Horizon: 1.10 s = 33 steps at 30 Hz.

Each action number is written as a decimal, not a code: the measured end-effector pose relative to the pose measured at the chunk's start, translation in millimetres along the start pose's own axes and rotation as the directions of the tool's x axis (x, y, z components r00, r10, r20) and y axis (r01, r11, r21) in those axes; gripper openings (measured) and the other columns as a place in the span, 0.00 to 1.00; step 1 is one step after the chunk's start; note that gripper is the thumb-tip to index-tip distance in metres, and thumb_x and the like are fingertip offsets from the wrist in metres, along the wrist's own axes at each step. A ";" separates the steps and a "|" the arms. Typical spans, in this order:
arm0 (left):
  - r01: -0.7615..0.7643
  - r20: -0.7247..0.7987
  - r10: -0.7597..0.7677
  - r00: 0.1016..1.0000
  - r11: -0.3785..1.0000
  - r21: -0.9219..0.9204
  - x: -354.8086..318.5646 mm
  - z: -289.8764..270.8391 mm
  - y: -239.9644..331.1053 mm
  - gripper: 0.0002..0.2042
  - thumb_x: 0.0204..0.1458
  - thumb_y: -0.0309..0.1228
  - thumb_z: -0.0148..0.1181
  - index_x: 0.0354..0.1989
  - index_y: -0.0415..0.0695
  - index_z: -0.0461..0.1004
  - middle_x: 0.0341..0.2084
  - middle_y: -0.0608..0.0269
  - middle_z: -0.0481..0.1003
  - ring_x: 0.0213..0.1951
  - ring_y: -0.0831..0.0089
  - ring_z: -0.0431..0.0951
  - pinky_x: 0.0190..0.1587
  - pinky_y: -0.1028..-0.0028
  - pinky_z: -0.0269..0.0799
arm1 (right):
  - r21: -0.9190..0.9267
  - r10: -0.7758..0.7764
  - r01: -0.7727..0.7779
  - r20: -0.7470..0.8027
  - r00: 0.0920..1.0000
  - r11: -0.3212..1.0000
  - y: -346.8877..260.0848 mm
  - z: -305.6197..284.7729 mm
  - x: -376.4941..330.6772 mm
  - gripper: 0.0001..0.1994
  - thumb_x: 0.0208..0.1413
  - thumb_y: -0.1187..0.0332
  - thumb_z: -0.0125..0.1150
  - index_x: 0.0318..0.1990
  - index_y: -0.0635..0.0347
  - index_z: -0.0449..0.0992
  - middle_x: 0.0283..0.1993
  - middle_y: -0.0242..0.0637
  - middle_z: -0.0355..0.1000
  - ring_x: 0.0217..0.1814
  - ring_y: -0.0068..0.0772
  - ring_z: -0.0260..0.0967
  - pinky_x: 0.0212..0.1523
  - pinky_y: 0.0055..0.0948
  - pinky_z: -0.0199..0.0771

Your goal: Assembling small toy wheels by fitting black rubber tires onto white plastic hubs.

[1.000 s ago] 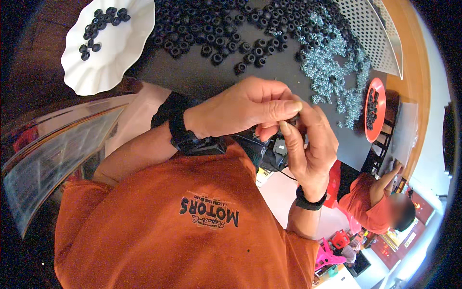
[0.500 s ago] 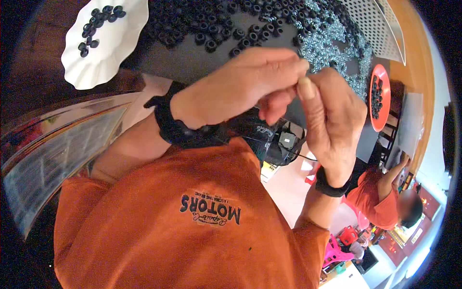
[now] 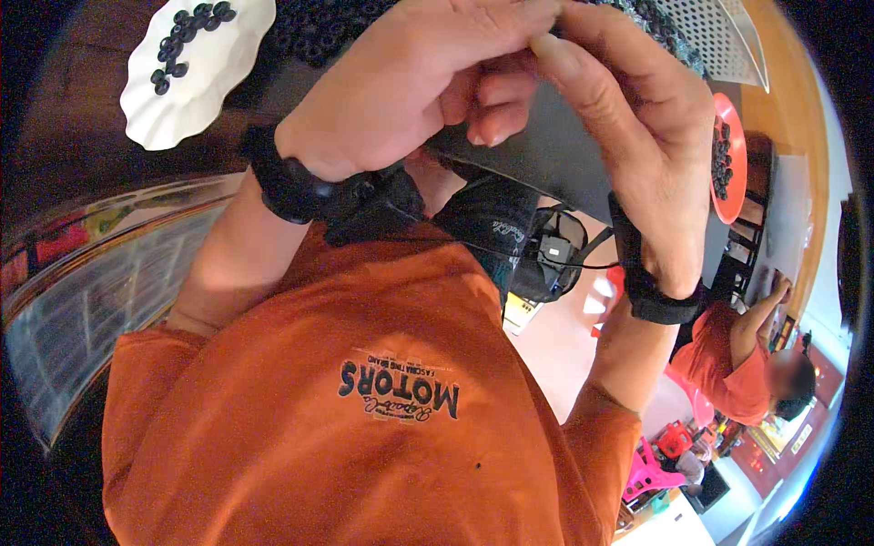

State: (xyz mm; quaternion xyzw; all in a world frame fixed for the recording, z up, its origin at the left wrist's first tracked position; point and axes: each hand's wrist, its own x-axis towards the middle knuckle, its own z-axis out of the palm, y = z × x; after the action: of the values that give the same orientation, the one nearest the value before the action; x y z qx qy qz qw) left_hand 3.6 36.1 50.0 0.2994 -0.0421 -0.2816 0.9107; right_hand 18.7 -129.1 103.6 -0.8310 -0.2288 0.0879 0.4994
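Observation:
My left hand and my right hand meet at their fingertips over the dark work surface. Both are closed in a pinch, thumb against finger. Whatever sits between the fingertips is hidden or too small to make out. Behind the hands lies a heap of small black ring-shaped parts, largely covered by my left hand. Small shiny, pale coil-like pieces show just past my right hand.
A white wavy-edged plate with several black parts stands at the left. On the right is a red plate with more black parts, near a white perforated basket. A co-worker in an orange shirt sits farther right.
Both hands have risen in the picture and look larger, covering more of the heap and the shiny pieces. Their fingertips stay together. The co-worker's arms have shifted slightly.

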 end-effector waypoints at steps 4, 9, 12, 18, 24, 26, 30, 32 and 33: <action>-0.568 0.611 0.245 0.753 0.711 0.415 15.4 -19.6 4.1 0.16 0.64 0.38 0.40 0.39 0.36 0.68 0.18 0.68 0.63 0.20 0.75 0.67 0.25 0.78 0.66 | -0.107 -0.282 0.283 0.025 0.959 0.953 7.5 -0.5 3.3 0.09 0.51 0.75 0.62 0.39 0.70 0.74 0.27 0.37 0.68 0.27 0.25 0.66 0.28 0.24 0.64; -0.042 -0.063 0.042 0.997 0.999 -0.010 3.1 2.7 -1.3 0.15 0.63 0.37 0.43 0.34 0.36 0.70 0.17 0.68 0.64 0.19 0.77 0.66 0.24 0.79 0.66 | -0.179 -0.307 0.299 -0.014 0.952 0.937 4.4 3.8 -1.0 0.09 0.50 0.76 0.63 0.39 0.69 0.75 0.28 0.41 0.68 0.27 0.30 0.66 0.29 0.26 0.65; 0.050 -0.311 -0.057 0.949 0.998 -0.032 10.6 -7.6 -6.3 0.15 0.62 0.37 0.45 0.32 0.36 0.70 0.17 0.68 0.65 0.17 0.78 0.65 0.22 0.80 0.64 | -0.181 -0.277 0.280 0.042 0.960 0.943 8.2 -1.1 -2.2 0.11 0.50 0.75 0.63 0.41 0.67 0.74 0.29 0.42 0.68 0.27 0.32 0.67 0.30 0.26 0.66; 0.020 -0.068 -0.014 0.998 0.997 0.079 3.5 0.9 -1.9 0.16 0.62 0.38 0.45 0.31 0.36 0.70 0.16 0.68 0.65 0.16 0.79 0.64 0.20 0.82 0.63 | -0.283 -0.333 0.335 0.055 0.941 0.899 7.1 -3.0 -7.7 0.09 0.50 0.74 0.63 0.39 0.66 0.74 0.27 0.36 0.68 0.27 0.27 0.65 0.29 0.23 0.64; -0.023 -0.184 0.038 0.982 0.996 0.087 -4.6 -2.4 6.7 0.17 0.63 0.38 0.42 0.33 0.35 0.71 0.14 0.68 0.61 0.15 0.78 0.61 0.20 0.79 0.62 | -0.376 -0.402 0.367 -0.017 0.915 0.851 0.5 3.0 -13.4 0.06 0.51 0.72 0.62 0.34 0.66 0.76 0.24 0.29 0.67 0.26 0.18 0.62 0.28 0.18 0.61; -0.035 -0.213 0.054 0.976 0.995 0.091 -6.4 -3.1 6.6 0.17 0.63 0.37 0.42 0.33 0.35 0.71 0.14 0.69 0.60 0.15 0.78 0.61 0.20 0.78 0.62 | -0.389 -0.414 0.372 -0.028 0.910 0.843 1.9 2.7 -13.2 0.06 0.51 0.72 0.62 0.33 0.66 0.76 0.23 0.27 0.67 0.26 0.17 0.62 0.28 0.18 0.60; -0.584 0.634 0.334 0.697 0.777 0.233 22.2 -49.6 5.9 0.16 0.63 0.37 0.42 0.33 0.35 0.70 0.13 0.69 0.60 0.15 0.78 0.60 0.21 0.78 0.61 | -0.427 -0.388 0.326 -0.065 0.919 0.843 4.4 -1.3 -15.2 0.05 0.47 0.74 0.64 0.31 0.67 0.76 0.24 0.30 0.68 0.26 0.18 0.63 0.27 0.18 0.61; -0.321 0.200 0.276 0.940 0.913 0.251 0.7 -16.3 4.6 0.16 0.63 0.36 0.42 0.33 0.35 0.70 0.13 0.69 0.60 0.16 0.78 0.61 0.21 0.78 0.61 | -0.417 -0.378 0.312 -0.083 0.922 0.854 10.2 -0.7 -17.4 0.05 0.48 0.75 0.64 0.32 0.67 0.77 0.24 0.30 0.68 0.26 0.18 0.63 0.28 0.18 0.61; -0.076 -0.272 0.110 0.956 0.988 0.135 -9.0 -4.3 5.4 0.16 0.63 0.36 0.42 0.33 0.34 0.70 0.13 0.69 0.60 0.16 0.78 0.61 0.21 0.78 0.61 | -0.328 -0.336 0.273 -0.150 0.930 0.904 10.0 2.1 -17.6 0.05 0.48 0.75 0.64 0.32 0.66 0.77 0.24 0.30 0.68 0.26 0.19 0.63 0.28 0.18 0.61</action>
State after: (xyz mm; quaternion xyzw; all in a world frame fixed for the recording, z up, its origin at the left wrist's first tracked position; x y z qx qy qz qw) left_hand -0.3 46.8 50.3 0.3890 0.0550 -0.1904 0.8996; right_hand 5.4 -139.6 92.4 -0.8557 -0.3148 -0.1129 0.3950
